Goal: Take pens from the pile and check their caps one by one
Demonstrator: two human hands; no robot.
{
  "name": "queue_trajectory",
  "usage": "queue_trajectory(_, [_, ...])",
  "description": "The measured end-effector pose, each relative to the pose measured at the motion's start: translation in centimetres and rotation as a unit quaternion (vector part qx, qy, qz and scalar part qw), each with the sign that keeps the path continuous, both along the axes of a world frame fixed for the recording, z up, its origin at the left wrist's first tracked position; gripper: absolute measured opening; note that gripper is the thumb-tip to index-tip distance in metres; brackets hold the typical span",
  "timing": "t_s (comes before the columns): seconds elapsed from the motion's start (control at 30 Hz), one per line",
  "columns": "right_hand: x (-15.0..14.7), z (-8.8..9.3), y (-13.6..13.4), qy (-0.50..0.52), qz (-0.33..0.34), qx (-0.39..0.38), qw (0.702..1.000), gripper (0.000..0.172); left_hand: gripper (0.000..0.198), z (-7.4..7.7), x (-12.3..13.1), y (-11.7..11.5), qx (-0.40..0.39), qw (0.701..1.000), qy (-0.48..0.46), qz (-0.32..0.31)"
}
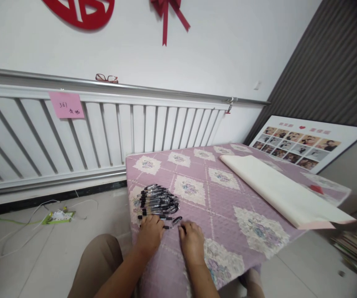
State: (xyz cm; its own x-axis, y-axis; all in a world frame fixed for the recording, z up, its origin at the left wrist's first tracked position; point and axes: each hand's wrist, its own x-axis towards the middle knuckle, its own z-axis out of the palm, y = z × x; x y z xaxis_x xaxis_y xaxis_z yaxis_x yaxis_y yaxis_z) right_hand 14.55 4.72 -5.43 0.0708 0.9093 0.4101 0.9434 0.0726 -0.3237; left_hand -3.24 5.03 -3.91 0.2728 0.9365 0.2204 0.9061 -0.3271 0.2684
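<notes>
At the near left corner of the purple tablecloth (228, 198), left hand (150, 234) lies fingers-down on the pen pile (158, 200), right hand (192, 242) pinches one pen (176, 221) by its tip; pens look light, stiff, slick, best gripped mid-barrel.

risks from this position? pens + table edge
1. The pile of black pens sits close to the table's left edge; a nudge from the left hand could roll some off.
2. Both hands pinch one small pen, with the right hand covering its end; it might slip.
</notes>
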Motion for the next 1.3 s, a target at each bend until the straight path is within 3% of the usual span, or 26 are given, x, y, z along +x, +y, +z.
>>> queue_trajectory(0.17, [0.5, -0.1, -0.5, 0.123, 0.047, 0.032, 0.991, 0.025, 0.012, -0.5, -0.1, -0.3, -0.018, 0.999, -0.016, -0.034])
queue_trajectory(0.33, [0.6, 0.3, -1.4, 0.253, 0.067, 0.000, 0.965, 0.029, 0.015, -0.7, 0.0, -0.4, -0.032, 0.998, -0.017, -0.058])
queue_trajectory(0.5, [0.8, 0.7, -2.1, 0.322, 0.099, -0.011, 0.941, 0.026, 0.018, -0.8, -0.1, -0.5, -0.040, 0.996, -0.028, -0.073])
queue_trajectory(0.8, [1.4, 1.3, -2.7, 0.356, 0.154, -0.030, 0.921, 0.022, 0.016, -0.5, -0.2, -0.7, -0.014, 0.994, -0.040, -0.105])
queue_trajectory(1.3, [0.5, 1.9, -3.1, 0.328, 0.204, -0.061, 0.920, 0.022, 0.017, 0.1, -0.1, -0.9, -0.014, 0.990, -0.029, -0.135])
